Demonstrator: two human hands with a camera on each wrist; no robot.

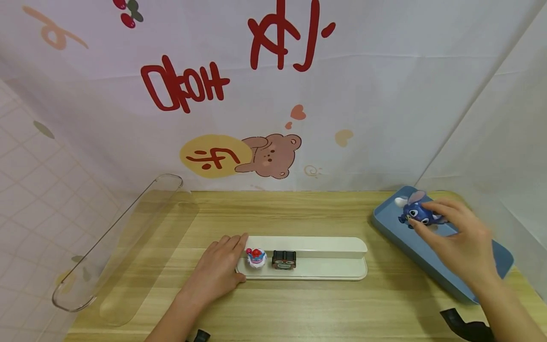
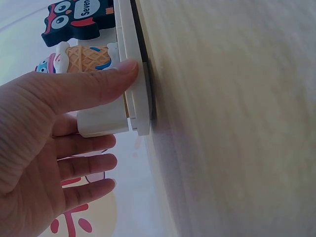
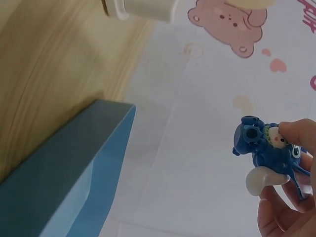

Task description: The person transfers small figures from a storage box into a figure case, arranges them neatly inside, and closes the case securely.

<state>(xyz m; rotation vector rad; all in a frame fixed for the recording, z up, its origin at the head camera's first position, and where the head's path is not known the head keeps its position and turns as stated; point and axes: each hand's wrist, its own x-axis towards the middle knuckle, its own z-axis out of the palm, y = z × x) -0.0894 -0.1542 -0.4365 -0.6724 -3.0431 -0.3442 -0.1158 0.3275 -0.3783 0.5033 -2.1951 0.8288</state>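
Observation:
A white stepped stand (image 1: 325, 268) lies on the table, and my left hand (image 1: 218, 268) grips its left end, thumb on the front edge in the left wrist view. On the lower step stand an ice-cream-cone figure (image 1: 256, 258) with a red top and, to its right, a dark figure (image 1: 284, 260) with big eyes. My right hand (image 1: 463, 237) pinches a blue figure (image 1: 416, 211) with big eyes and a white part, held above the blue tray (image 1: 453, 275). In the right wrist view the blue figure (image 3: 269, 143) sits between thumb and fingers.
A clear, long transparent cover or box (image 1: 141, 247) stands at the left of the wooden table (image 1: 299, 313). Behind the table hangs a white printed cloth (image 1: 376, 95). Black straps (image 1: 467, 327) show near the wrists at the front.

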